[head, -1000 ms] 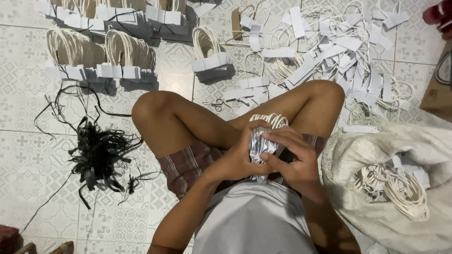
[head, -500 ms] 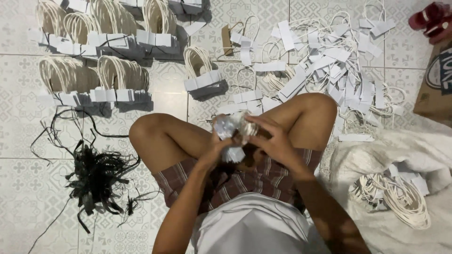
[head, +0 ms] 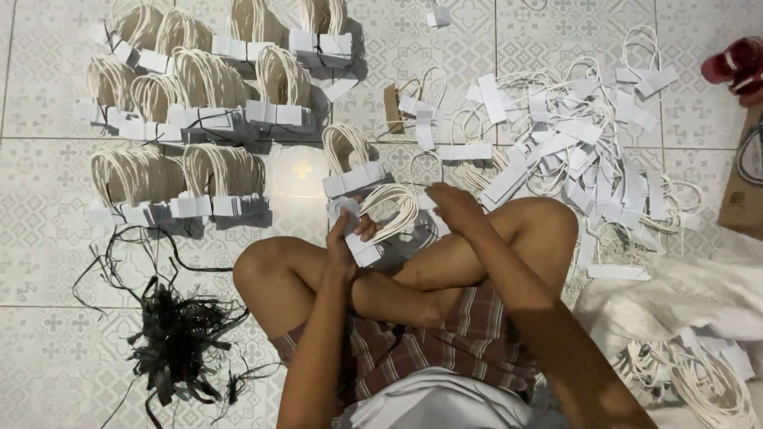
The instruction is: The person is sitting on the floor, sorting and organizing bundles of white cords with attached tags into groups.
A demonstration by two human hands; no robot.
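The person sits cross-legged on the tiled floor (head: 48, 318), and the whole business happens just past the knees. The left hand (head: 343, 230) is closed around a bundle of white cord handles (head: 381, 218), gripping it at the paper-tab end so that the loops fan away from the hand toward the right and slightly forward. The bundle's long axis runs roughly from the lower left, where the tabs sit in the fist, up toward the right hand (head: 455, 206). That right hand hovers just beside the loop ends, fingers loosely curled and spread, holding nothing that I can make out; whether a fingertip touches the cords I cannot tell.

Straight ahead of the left hand, very near, stands a finished tied bundle (head: 351, 163) on the floor, loops upright and tabs toward the person. Beyond it lie rows of tied bundles (head: 191, 95) to the left front. To the right front, well apart from the left hand but nearer the right one, sprawls a loose heap of untied handles (head: 572, 143). A tangle of black ties (head: 179, 338) lies on the floor by the left knee, and a white sack (head: 683, 302) sits at the right side.
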